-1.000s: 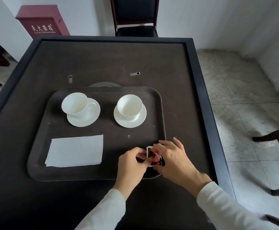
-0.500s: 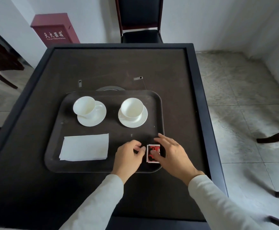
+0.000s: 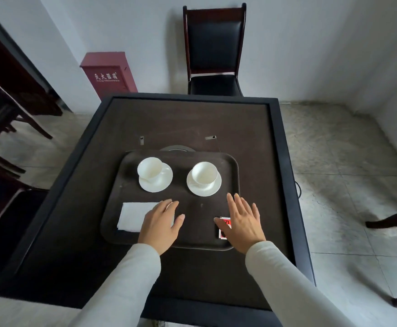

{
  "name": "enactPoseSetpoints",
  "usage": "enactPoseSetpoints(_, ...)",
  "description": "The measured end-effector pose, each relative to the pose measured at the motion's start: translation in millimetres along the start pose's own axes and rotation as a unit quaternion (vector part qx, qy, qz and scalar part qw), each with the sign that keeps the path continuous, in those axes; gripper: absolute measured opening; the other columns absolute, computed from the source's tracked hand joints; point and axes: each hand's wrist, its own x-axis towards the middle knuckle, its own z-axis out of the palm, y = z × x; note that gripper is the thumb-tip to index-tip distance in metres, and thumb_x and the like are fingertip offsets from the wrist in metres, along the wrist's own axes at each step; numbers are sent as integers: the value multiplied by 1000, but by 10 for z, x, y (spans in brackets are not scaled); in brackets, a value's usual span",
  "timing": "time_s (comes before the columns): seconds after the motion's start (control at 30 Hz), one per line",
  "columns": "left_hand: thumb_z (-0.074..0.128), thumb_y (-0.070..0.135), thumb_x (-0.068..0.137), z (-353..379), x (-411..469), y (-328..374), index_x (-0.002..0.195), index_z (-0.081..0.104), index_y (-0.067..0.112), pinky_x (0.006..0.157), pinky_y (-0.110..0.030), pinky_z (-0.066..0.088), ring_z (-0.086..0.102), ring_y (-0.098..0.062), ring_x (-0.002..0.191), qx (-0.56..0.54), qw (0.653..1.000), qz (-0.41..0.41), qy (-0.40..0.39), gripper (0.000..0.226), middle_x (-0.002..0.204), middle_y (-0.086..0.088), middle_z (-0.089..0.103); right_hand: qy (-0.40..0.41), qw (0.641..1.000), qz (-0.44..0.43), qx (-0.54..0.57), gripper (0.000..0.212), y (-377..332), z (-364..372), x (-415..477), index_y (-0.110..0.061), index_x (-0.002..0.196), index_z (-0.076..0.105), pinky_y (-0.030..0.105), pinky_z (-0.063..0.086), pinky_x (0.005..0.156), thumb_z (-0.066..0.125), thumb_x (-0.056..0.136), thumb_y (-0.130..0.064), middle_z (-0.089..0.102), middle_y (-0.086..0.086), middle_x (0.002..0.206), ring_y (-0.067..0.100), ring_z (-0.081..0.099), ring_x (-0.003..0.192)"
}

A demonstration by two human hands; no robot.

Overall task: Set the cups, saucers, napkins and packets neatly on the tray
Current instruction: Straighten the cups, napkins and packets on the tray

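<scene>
Both hands, left (image 3: 160,226) and right (image 3: 244,223), hovering flat, fingers spread, holding nothing; careless withdrawal could nudge packets (image 3: 223,228) at tray (image 3: 112,215) near-right corner askew.

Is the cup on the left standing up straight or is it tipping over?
Tipped. The left cup leans sideways on its saucer, its opening facing left, while the right cup sits upright.

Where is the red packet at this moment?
In the head view the red packet lies flat in the tray's near right corner, partly covered by the open right hand, below the right-side cup and saucer.
</scene>
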Motion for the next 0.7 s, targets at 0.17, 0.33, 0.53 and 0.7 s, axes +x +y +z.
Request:
enactPoseSetpoints(0.17,51,43,103,-313,-14,-233,150,47,24,115,-41,40,42,-23,145,-88,995,-22,35,51,159,1,44,16,999,-5,29,77,-310,-61,37,-23,161,10,46,4,125,34,100,-64,18,2,168,22,15,155)
enactPoseSetpoints(0.33,56,41,101,-600,153,-481,146,51,23,113,-42,43,46,-23,142,-138,989,-6,57,49,156,1,48,37,998,-34,42,74,-731,-87,167,-20,159,19,44,8,125,46,100,-55,29,4,165,21,24,153)
enactPoseSetpoints(0.53,60,32,100,-864,392,-905,140,57,20,104,-37,51,55,-21,132,-188,979,44,69,42,148,2,56,45,997,-26,51,72,-1293,-31,389,-21,158,24,42,12,125,53,99,-50,34,0,163,21,29,151)
enactPoseSetpoints(0.7,61,33,100,-939,661,-1287,139,57,21,103,-29,48,57,-18,129,-215,973,58,54,41,144,4,59,55,996,11,76,66,-1656,-54,624,-19,153,34,43,28,119,61,96,-39,48,5,153,28,46,139)
